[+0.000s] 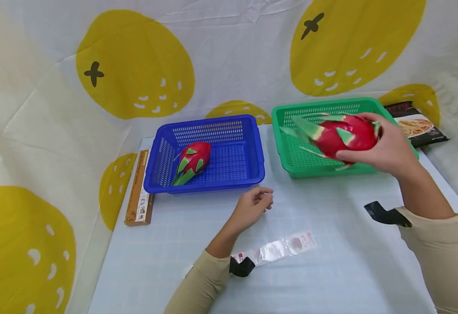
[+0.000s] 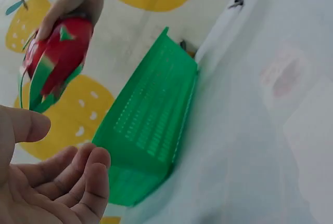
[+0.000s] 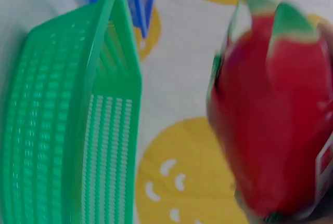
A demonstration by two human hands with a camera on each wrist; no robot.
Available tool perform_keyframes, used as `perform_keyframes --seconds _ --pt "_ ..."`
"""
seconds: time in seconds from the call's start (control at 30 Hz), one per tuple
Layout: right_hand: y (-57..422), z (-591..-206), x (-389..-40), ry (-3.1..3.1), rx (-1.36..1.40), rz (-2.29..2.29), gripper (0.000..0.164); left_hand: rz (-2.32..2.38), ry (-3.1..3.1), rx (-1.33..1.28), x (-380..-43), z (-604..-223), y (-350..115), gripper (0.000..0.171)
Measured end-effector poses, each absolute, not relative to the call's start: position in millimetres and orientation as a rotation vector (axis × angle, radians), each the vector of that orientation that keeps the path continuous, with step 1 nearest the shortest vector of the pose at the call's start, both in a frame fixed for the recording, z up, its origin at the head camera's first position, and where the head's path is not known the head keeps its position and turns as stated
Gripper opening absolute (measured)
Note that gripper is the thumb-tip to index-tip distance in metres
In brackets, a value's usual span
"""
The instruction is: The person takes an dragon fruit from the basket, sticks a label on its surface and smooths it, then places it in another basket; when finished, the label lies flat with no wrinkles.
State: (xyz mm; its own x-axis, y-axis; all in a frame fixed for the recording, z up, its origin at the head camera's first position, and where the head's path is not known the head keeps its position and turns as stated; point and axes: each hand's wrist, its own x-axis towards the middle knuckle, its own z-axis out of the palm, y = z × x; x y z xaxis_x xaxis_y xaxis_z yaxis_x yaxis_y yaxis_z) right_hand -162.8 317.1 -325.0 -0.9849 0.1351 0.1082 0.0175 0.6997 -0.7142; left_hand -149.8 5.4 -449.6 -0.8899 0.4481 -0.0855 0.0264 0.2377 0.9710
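My right hand (image 1: 390, 144) grips a red dragon fruit (image 1: 348, 135) with green scales, holding it over the green basket (image 1: 292, 168). In the right wrist view that dragon fruit (image 3: 273, 115) fills the right side, raised above the basket's rim. A second dragon fruit (image 1: 193, 161) lies at the left inside the blue basket (image 1: 203, 188). My left hand (image 1: 252, 207) is just in front of the blue basket's near right corner, fingers loosely curled around nothing. In the left wrist view the left hand (image 2: 57, 182) shows its palm and bent fingers, with nothing in them.
A long brown box (image 1: 138, 192) lies left of the blue basket. Behind the green basket's right end sits a black food packet (image 1: 417, 124). A clear plastic wrapper strip (image 1: 280, 250) lies on the table (image 1: 331, 279) near my left forearm. A fruit-print cloth (image 1: 233, 52) hangs behind.
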Motion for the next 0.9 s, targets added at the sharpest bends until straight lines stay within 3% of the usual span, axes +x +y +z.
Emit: perform_keyframes --seconds 0.17,0.3,0.63,0.9 --pt "300 -334 -199 -2.764 -0.580 1.326 0.112 1.746 2.074 0.301 -166 -452 46 0.045" --pt "287 -351 -221 -2.720 -0.762 1.372 0.116 1.813 2.092 0.145 -181 -453 74 0.054" --pt "259 -392 -246 -2.682 -0.804 1.223 0.104 1.936 2.138 -0.026 -205 -459 111 0.048" --pt "248 -414 -253 -2.713 -0.806 1.144 0.096 1.912 2.107 0.020 -203 -465 112 0.047"
